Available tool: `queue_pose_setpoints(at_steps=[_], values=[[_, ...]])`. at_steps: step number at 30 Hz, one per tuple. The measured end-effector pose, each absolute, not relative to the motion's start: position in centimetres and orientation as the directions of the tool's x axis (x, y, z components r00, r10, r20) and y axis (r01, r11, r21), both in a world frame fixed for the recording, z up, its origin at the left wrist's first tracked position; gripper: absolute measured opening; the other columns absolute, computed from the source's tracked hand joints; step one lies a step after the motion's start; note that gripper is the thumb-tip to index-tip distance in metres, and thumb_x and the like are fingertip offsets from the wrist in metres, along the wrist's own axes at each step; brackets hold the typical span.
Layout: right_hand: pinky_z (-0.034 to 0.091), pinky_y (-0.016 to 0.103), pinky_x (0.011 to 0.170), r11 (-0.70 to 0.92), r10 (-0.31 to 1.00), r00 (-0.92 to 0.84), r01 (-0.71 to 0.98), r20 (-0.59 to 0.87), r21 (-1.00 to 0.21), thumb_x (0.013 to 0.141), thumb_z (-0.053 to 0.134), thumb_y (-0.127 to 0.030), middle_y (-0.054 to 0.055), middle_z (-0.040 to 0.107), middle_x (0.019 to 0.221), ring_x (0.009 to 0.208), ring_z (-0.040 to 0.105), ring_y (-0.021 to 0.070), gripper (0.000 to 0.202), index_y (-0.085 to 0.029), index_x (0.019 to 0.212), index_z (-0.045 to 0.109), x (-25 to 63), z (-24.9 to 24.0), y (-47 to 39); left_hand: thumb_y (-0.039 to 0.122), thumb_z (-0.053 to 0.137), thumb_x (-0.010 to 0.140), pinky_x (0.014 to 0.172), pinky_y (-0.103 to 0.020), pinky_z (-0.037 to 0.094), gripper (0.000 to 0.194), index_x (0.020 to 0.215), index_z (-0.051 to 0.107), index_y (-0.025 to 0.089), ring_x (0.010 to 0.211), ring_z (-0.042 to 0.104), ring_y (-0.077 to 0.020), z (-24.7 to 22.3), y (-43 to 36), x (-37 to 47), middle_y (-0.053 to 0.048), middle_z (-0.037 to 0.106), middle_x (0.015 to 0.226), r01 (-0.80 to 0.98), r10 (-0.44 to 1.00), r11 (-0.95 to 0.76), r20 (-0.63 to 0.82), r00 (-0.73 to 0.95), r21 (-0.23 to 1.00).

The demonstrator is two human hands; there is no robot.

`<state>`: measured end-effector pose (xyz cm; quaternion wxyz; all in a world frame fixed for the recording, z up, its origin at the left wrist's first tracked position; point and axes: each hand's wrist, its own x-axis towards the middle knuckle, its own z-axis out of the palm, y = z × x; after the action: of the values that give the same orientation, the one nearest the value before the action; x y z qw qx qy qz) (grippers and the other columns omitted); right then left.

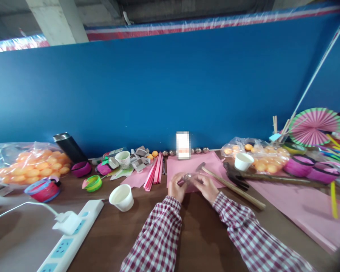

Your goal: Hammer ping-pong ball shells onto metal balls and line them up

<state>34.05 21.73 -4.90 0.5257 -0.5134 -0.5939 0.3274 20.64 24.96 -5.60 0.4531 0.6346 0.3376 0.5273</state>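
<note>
Against a blue wall [158,87], just above pink paper [174,166], we pinch a small shiny piece [187,176] with our left hand [177,187] and right hand [207,187], judging it light, probably slippery, best held by its edges.

From where I stand, I see a small shiny piece, clear or silvery [187,176], throwing back bright glints from its uneven surface. It sits between the fingertips of the left grip [179,184] and the right grip [201,182], over the near half of the pink paper sheet [178,166], a little left of that sheet's middle. Fingers hide its sides, so I can't make out its full outline, nor whether it touches the sheet.
</note>
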Motion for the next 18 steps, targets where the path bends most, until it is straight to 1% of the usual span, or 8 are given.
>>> queue_pose_setpoints(at_steps=[5, 9, 18], values=[[0.044, 0.034, 0.075, 0.284, 0.948, 0.066, 0.271, 0.312, -0.920, 0.071, 0.055, -0.040, 0.005, 0.064, 0.078, 0.079, 0.057, 0.0190, 0.024, -0.017, 0.073, 0.063, 34.08, -4.87, 21.73, 0.013, 0.063, 0.062, 0.081, -0.035, 0.047, 0.030, 0.092, 0.064, 0.017, 0.090, 0.057, -0.0194, -5.41, 24.86, 20.56, -0.008, 0.060, 0.096, -0.006, 0.893, -0.406, 0.398, 0.211, 0.914], [0.044, 0.034, 0.076, 0.290, 0.946, 0.065, 0.274, 0.318, -0.917, 0.071, 0.055, -0.040, 0.005, 0.064, 0.076, 0.078, 0.056, 0.0191, 0.024, -0.018, 0.074, 0.064, 34.06, -4.73, 21.69, 0.012, 0.063, 0.061, 0.080, -0.035, 0.048, 0.030, 0.090, 0.064, 0.017, 0.088, 0.057, -0.0188, -5.13, 24.80, 20.59, -0.008, 0.061, 0.094, 0.011, 0.893, -0.415, 0.406, 0.195, 0.910], [0.044, 0.033, 0.075, 0.270, 0.952, 0.067, 0.268, 0.297, -0.925, 0.069, 0.056, -0.040, 0.005, 0.065, 0.080, 0.080, 0.057, 0.0197, 0.024, -0.018, 0.071, 0.064, 34.09, -4.70, 21.76, 0.011, 0.064, 0.060, 0.080, -0.034, 0.048, 0.030, 0.089, 0.065, 0.017, 0.087, 0.058, -0.0184, -4.99, 24.76, 20.56, -0.008, 0.061, 0.093, 0.027, 0.898, -0.410, 0.399, 0.185, 0.912]])
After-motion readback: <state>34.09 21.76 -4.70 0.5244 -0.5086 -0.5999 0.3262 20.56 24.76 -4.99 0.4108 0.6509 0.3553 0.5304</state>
